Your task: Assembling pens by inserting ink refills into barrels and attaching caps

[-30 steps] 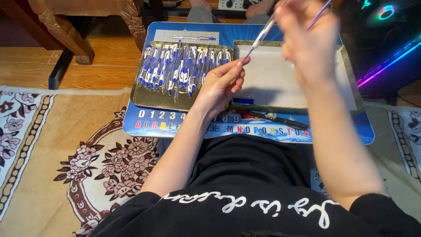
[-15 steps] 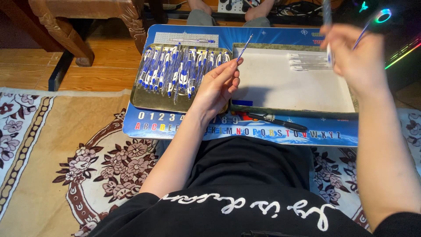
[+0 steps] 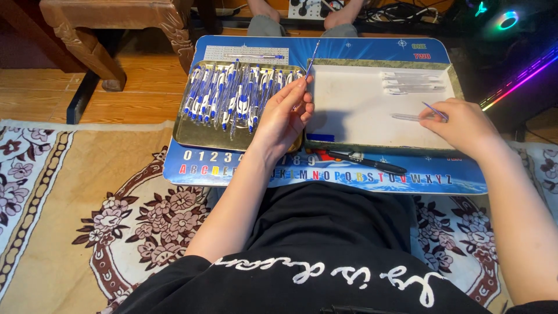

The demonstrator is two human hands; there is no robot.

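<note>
Underneath, blue lap table [image 3: 360, 49] over patterned rug [image 3: 87, 209], wooden floor [image 3: 35, 93].

Small blue rectangular label [image 3: 320, 138] at white tray's [image 3: 360, 116] near-left corner

Patterned rug [image 3: 87, 221], wooden stool [image 3: 110, 23], black marker [image 3: 366, 161].

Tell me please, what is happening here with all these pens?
A person sits on a rug with a blue lap table over the legs. The left hand holds a thin pen refill upright beside a gold tray full of blue and white pens. The right hand holds another refill low over a white tray, next to a clear pen barrel. More clear barrels lie at the far end. A black pen lies in front.
</note>
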